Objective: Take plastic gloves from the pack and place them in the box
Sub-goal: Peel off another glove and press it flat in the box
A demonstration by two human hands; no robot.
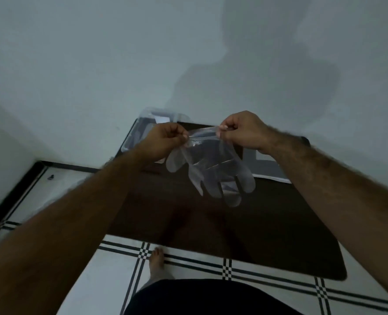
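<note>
We have one clear glove (211,169) pinched at its cuff in the grip of both left hand (163,138) and right hand (243,130), above the tabletop (165,212), not yet in the box (143,123) at far left.

My bare foot (156,260) stands on the white floor (184,273) with black checked lines, just beside the near edge of the dark brown table (268,235); behind the table rises a pale wall (97,53).

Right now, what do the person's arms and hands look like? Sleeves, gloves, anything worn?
Both forearms are bare to the frame edge, with no sleeves in view. The left hand and right hand wear no gloves, and no rings, watch or bands are visible. Visible hair runs along both forearms. Motion blur softens finer detail.
</note>
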